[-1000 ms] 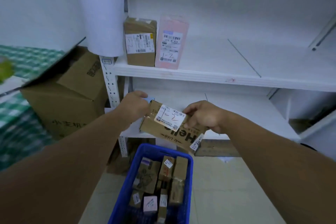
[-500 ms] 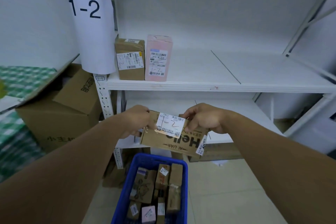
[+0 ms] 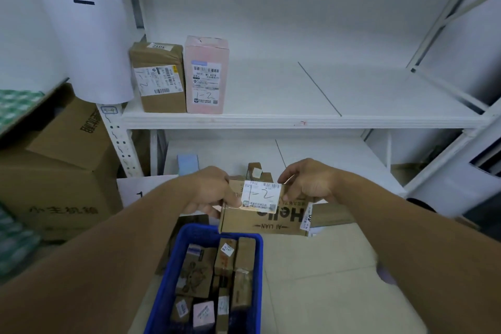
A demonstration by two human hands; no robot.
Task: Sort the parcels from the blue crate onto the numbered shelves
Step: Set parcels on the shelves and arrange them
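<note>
Both hands grip one flat cardboard parcel (image 3: 264, 211) by its ends: the left hand (image 3: 210, 192) pinches the left edge, the right hand (image 3: 309, 184) closes over the far right corner. In the head view it hangs above the far rim of the blue crate (image 3: 173, 274), its white label handwritten "1-2". Two parcels already stand on the shelf (image 3: 298, 119) by the "1-2" sign (image 3: 78, 22): a taped brown box (image 3: 158, 77) and a smooth pink carton (image 3: 207, 74), touching. Most work remains, I judge: the plastic crate holds many small boxes.
</note>
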